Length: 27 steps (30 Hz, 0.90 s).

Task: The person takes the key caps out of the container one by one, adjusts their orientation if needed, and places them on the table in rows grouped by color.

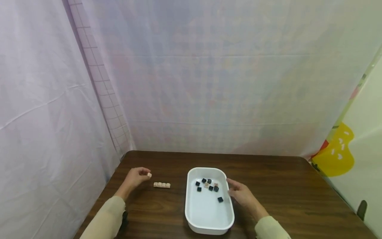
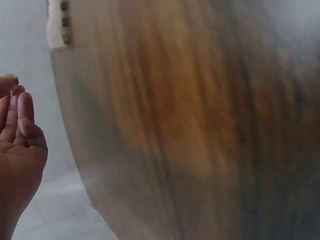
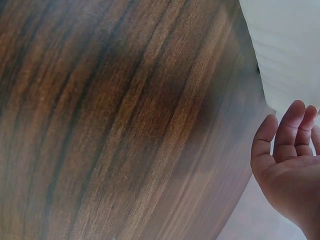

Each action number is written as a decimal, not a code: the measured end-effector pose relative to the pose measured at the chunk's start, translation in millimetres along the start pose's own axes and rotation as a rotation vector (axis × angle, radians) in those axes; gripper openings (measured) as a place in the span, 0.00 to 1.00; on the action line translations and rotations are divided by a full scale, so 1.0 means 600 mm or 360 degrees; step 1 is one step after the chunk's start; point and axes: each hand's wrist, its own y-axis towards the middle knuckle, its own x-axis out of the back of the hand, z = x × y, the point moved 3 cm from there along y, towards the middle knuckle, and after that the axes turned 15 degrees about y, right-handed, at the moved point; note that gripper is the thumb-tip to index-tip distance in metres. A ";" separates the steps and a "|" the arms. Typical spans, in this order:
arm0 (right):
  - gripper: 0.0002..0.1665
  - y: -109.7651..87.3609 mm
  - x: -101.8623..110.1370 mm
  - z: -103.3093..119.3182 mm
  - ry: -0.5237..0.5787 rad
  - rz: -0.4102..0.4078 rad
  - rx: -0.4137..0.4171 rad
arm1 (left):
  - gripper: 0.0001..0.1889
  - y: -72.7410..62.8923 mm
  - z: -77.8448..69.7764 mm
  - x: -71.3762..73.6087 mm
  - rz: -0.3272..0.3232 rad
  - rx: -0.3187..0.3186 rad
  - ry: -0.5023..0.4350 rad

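The left hand point(image 1: 135, 178) pinches a cube point(image 1: 149, 175) between thumb and fingertips, near the table's point(image 1: 268, 174) left edge, just beyond the left end of a row point(image 1: 162, 185) of four. A light grip on opposite faces should hold it square; any move beside the row is best slow, since a knock could break its line. The right hand point(image 1: 243, 196), fingers extended, lies at the right rim of the tray point(image 1: 203, 212); soft pressure should suffice there. The cube looks pale and blocky, its markings too small to read.
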 end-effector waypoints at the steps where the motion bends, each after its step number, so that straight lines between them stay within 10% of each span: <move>1: 0.34 0.000 0.000 0.001 0.0005 -0.0001 -0.0011 | 0.12 -0.001 0.003 -0.001 0.0015 0.0006 0.0012; 27: 0.32 -0.005 -0.002 0.002 -0.0019 -0.0003 0.0046 | 0.11 -0.016 0.013 -0.035 0.0184 -0.0035 0.0209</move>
